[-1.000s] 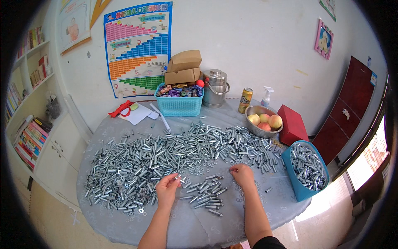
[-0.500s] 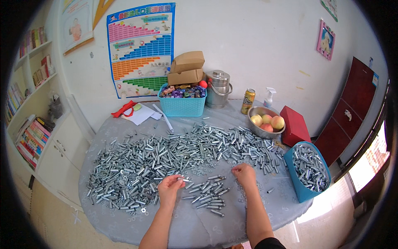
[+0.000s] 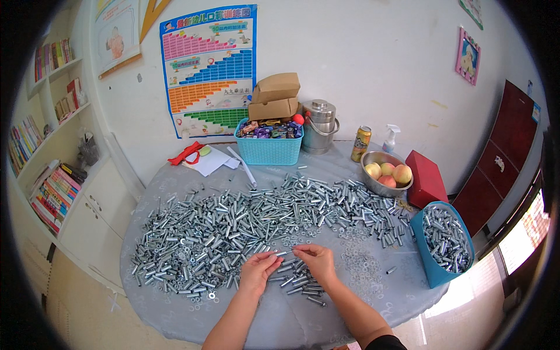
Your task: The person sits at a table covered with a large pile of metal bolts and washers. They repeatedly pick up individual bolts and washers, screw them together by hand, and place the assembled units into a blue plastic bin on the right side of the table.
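Note:
My left hand (image 3: 258, 273) pinches a slim silvery bolt (image 3: 282, 253) between thumb and fingertips. Its free end points toward my right hand (image 3: 317, 265), whose closed fingertips meet near that end. Whatever those right fingers hold is too small to make out. Beneath and between the hands lies a group of assembled bolts (image 3: 306, 284), roughly side by side, partly covered by my right hand. A wide heap of loose metal sleeves and bolts (image 3: 233, 216) spreads beyond both hands. Small flat washers (image 3: 356, 256) are scattered to the right of my right hand.
A blue basket (image 3: 433, 279) full of metal pieces stands at the table's right edge. Farther back are a fruit bowl (image 3: 373, 185), a red box (image 3: 426, 181), a can (image 3: 361, 144), a steel pot (image 3: 318, 125) and a light-blue basket (image 3: 269, 153). One sleeve (image 3: 391, 270) lies apart.
My right hand has moved left from the washers to meet my left hand at the bolt. The view has shifted slightly, so the scene sits farther right.

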Demonstrator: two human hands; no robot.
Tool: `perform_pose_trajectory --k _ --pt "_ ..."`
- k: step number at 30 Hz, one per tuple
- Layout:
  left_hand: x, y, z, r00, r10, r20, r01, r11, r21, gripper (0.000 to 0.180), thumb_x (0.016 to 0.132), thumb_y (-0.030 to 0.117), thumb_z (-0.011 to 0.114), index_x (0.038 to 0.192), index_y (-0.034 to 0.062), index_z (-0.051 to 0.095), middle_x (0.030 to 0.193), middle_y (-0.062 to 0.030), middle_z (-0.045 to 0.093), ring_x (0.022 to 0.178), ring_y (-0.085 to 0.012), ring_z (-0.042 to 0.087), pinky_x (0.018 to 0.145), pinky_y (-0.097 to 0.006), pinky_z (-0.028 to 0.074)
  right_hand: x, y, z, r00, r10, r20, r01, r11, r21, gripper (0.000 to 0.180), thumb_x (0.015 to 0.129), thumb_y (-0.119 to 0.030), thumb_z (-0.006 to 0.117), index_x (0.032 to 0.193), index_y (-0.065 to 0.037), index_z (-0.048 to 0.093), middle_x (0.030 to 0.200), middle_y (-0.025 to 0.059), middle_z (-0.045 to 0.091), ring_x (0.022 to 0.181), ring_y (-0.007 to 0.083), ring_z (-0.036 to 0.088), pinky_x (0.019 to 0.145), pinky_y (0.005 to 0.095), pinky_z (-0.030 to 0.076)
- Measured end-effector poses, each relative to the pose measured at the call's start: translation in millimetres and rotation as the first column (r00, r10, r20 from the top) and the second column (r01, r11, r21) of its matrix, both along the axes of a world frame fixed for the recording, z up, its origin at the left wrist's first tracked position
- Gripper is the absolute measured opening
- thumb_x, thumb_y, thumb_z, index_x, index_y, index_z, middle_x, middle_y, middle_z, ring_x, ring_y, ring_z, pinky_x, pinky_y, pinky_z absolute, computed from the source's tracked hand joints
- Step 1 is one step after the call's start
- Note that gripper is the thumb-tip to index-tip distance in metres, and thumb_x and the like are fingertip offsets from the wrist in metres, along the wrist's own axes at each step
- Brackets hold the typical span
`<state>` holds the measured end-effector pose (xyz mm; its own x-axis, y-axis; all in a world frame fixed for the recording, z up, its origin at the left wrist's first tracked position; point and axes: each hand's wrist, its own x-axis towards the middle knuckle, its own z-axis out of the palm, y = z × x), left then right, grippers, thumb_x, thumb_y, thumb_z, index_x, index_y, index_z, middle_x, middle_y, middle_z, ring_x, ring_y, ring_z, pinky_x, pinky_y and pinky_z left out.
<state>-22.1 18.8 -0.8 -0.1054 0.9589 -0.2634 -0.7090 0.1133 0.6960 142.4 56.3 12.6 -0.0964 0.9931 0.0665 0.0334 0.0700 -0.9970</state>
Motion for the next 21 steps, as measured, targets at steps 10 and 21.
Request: perform_pose_trajectory --k 10,21 --pt "1.2 1.6 -10.8 0.996 0.021 0.084 -0.021 1.000 0.002 0.016 0.079 -0.002 0.060 0.094 -0.0065 0.056 0.092 -0.0146 0.060 0.084 -0.0261 0.062 0.076 -0.029 0.054 -6.2 -4.3 -5.0 0.993 -0.041 0.115 0.016 0.979 0.205 0.016 0.076 -0.005 0.066 0.091 -0.001 0.067 0.085 0.0082 0.067 0.075 0.0108 0.060 0.067 0.0224 0.047" --pt "1.9 2.1 -15.3 0.986 0.012 0.168 -0.014 1.000 0.008 0.015 0.081 0.006 0.060 0.093 -0.0027 0.057 0.089 -0.0129 0.062 0.082 -0.0219 0.062 0.074 -0.029 0.053 -12.5 -12.3 1.4 0.939 -0.052 0.339 -0.175 0.778 0.603 0.030 0.078 -0.001 0.059 0.107 -0.002 0.059 0.094 0.0160 0.063 0.084 0.0295 0.061 0.074 0.0327 0.049"
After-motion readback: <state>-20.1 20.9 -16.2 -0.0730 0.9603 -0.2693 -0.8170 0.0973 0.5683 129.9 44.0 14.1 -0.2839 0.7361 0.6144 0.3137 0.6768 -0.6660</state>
